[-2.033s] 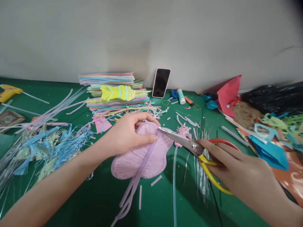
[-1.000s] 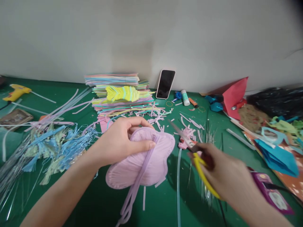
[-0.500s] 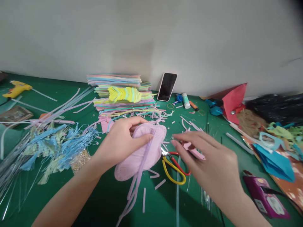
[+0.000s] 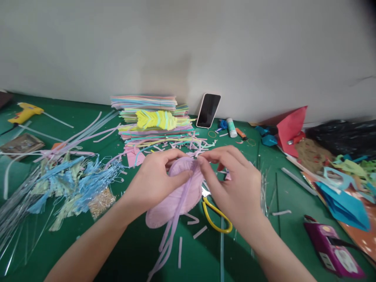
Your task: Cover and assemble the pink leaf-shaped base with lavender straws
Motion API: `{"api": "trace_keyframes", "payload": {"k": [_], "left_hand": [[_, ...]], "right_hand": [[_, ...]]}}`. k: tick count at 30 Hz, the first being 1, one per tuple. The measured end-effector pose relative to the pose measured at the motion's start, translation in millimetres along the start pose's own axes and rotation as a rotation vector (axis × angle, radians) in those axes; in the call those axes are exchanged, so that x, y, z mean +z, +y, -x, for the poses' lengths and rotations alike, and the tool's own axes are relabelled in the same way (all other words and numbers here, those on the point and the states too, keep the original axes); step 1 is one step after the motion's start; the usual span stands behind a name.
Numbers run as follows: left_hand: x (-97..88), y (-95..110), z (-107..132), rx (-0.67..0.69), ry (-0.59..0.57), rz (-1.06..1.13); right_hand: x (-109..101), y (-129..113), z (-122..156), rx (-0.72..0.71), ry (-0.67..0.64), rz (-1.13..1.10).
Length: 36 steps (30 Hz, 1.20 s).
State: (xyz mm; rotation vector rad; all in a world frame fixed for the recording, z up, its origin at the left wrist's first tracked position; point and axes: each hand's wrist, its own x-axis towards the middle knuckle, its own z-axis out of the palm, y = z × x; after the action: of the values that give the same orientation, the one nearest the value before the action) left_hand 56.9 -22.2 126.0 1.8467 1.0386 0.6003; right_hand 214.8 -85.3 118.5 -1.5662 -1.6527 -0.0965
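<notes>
Pink woven piece sits between both hands, pinched at top.

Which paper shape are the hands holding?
The lilac ribbed one, pinched at its top by the left hand and right hand. The yellow one lies on the strip stack; the red one sits near the wall.
</notes>
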Motion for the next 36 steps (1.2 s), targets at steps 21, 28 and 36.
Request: {"api": "trace_keyframes", "payload": {"k": [21, 28, 36], "left_hand": [[1.2, -47.3, -36.6, -0.211, 0.089, 0.795], [0.8, -57.9, -42.9, -0.242, 0.144, 0.775], [3.5, -61.5, -47.6, -0.273, 0.273, 0.826]], "right_hand": [[27.2, 23.9, 45.4, 0.886, -0.513, -0.95], [41.2, 19.1, 57.8, 1.025, -0.418, -1.113], [48.2, 8.4, 65.4, 1.113, -0.532, -1.152]]}}
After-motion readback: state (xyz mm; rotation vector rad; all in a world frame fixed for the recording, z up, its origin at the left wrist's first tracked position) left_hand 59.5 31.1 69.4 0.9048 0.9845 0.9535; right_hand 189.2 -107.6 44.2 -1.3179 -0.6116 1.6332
